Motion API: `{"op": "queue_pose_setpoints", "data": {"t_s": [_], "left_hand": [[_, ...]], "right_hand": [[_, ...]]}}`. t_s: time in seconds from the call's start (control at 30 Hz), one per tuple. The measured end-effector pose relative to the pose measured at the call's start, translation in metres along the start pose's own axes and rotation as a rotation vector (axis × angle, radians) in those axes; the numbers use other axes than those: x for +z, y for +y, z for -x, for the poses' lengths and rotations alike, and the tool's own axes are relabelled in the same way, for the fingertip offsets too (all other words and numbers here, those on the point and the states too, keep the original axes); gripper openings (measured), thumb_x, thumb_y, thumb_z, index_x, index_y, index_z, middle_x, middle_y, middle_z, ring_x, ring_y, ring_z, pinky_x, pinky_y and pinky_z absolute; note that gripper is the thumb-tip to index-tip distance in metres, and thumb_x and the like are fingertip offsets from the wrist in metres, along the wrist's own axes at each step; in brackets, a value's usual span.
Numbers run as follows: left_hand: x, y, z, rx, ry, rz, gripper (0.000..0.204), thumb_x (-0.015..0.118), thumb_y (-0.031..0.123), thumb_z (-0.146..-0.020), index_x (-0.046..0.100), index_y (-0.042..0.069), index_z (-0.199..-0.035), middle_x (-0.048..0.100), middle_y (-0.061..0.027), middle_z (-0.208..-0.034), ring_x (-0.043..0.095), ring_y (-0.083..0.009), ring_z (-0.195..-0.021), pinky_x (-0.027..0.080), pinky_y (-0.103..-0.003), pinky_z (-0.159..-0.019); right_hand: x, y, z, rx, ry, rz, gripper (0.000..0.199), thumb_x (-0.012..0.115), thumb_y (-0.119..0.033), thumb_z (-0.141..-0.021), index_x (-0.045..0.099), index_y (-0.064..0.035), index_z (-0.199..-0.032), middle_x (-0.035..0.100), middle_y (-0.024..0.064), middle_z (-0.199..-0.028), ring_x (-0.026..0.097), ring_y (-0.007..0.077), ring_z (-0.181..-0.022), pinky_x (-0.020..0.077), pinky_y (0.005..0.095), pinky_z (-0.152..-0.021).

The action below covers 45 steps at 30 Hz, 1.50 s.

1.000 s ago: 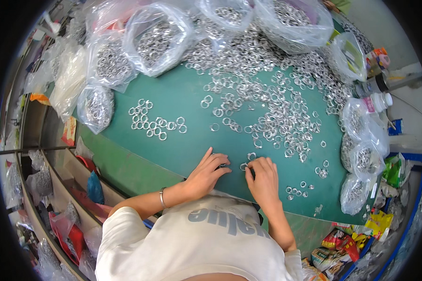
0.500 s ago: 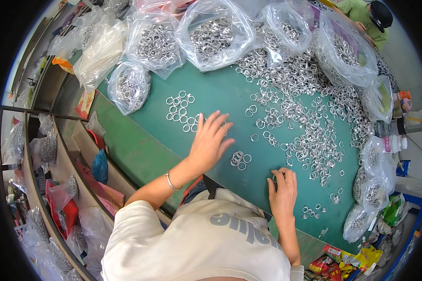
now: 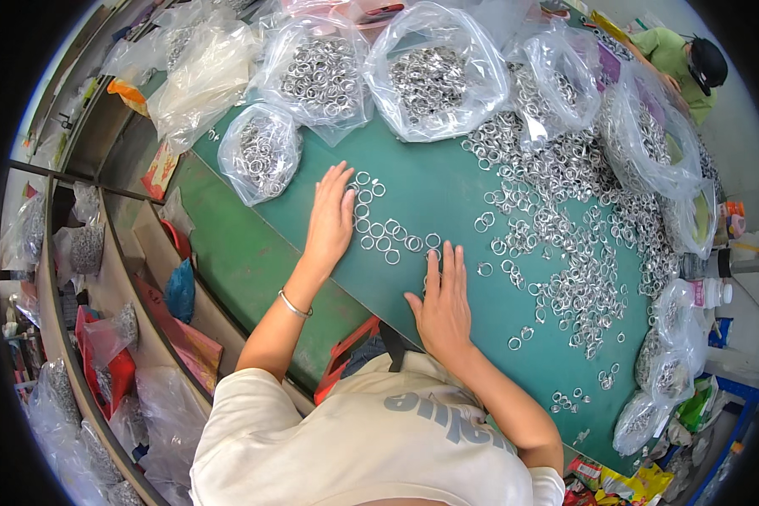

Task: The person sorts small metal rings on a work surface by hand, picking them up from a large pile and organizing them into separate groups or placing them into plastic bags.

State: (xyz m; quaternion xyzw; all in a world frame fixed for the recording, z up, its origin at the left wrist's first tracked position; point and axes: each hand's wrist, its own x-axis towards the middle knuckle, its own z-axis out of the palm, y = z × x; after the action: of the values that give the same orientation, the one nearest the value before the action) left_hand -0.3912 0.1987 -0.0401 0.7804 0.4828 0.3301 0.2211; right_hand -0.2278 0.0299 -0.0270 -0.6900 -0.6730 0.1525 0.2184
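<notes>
Metal rings (image 3: 378, 229) lie in a loose, flat group on the green tabletop. Against the left side of this group rests my left hand (image 3: 331, 221), palm down with its fingers stretched out. My right hand (image 3: 444, 312) lies flat at the group's lower right end, fingers extended and touching or partly covering a few rings. Neither hand grips anything; what is under the right fingers is hidden. Farther right spreads a large pile of similar rings (image 3: 573, 253), and two rings (image 3: 520, 338) sit to the right of my right hand.
Clear plastic bags of rings line the far edge, among them a large open bag (image 3: 434, 80) and a smaller bag (image 3: 260, 156). More bags (image 3: 673, 371) stand at the right edge. Shelves (image 3: 114, 278) run along the left. A person in green (image 3: 666, 55) is at the far right.
My left hand has moved left to the ring group's outer side. My right hand has come left beside the group. The small ring cluster formerly between the hands has been shifted or covered.
</notes>
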Motion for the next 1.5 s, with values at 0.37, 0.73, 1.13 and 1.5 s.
{"op": "queue_pose_setpoints", "data": {"t_s": [0.37,0.73,1.13,1.5], "left_hand": [[-0.002,-0.002,-0.011,-0.031,-0.177,0.324,0.032,0.041,0.013,-0.097,0.051,0.001,-0.126,0.054,-0.0175,-0.128,0.046,-0.0339,-0.125,0.027,-0.043,-0.111],[-0.013,0.039,0.030,0.254,-0.235,-0.098,0.054,0.069,0.023,-0.079,0.051,0.006,-0.126,0.038,-0.0142,-0.143,0.029,-0.0346,-0.137,0.014,-0.063,-0.108],[-0.002,0.029,0.020,0.234,-0.165,-0.130,0.041,0.071,0.016,-0.079,0.058,0.007,-0.116,0.048,-0.0086,-0.136,0.036,-0.0302,-0.133,0.014,-0.063,-0.108],[0.003,0.022,-0.005,0.128,-0.221,-0.256,0.037,0.060,0.019,-0.089,0.054,0.001,-0.122,0.047,-0.0135,-0.136,0.037,-0.0324,-0.132,0.015,-0.058,-0.111]], "right_hand": [[0.039,-0.016,-0.106,-0.191,0.149,-0.198,0.057,0.058,-0.021,-0.090,0.035,0.0096,-0.133,0.033,0.0267,-0.140,0.028,0.0423,-0.134,0.0303,0.0458,-0.109],[0.014,0.025,-0.105,-0.166,0.217,-0.267,0.033,0.052,0.000,-0.085,0.054,0.0024,-0.118,0.054,0.0178,-0.124,0.048,0.0354,-0.120,0.0378,0.0445,-0.100],[-0.017,0.034,-0.113,-0.237,0.203,-0.129,0.034,0.054,0.002,-0.080,0.061,-0.0024,-0.114,0.057,0.0127,-0.121,0.049,0.0339,-0.116,0.0386,0.0434,-0.096],[0.012,0.043,-0.157,-0.085,0.190,0.338,0.039,0.053,-0.013,-0.090,0.050,-0.0038,-0.128,0.049,0.0104,-0.132,0.040,0.0323,-0.126,0.0308,0.0477,-0.102]]}}
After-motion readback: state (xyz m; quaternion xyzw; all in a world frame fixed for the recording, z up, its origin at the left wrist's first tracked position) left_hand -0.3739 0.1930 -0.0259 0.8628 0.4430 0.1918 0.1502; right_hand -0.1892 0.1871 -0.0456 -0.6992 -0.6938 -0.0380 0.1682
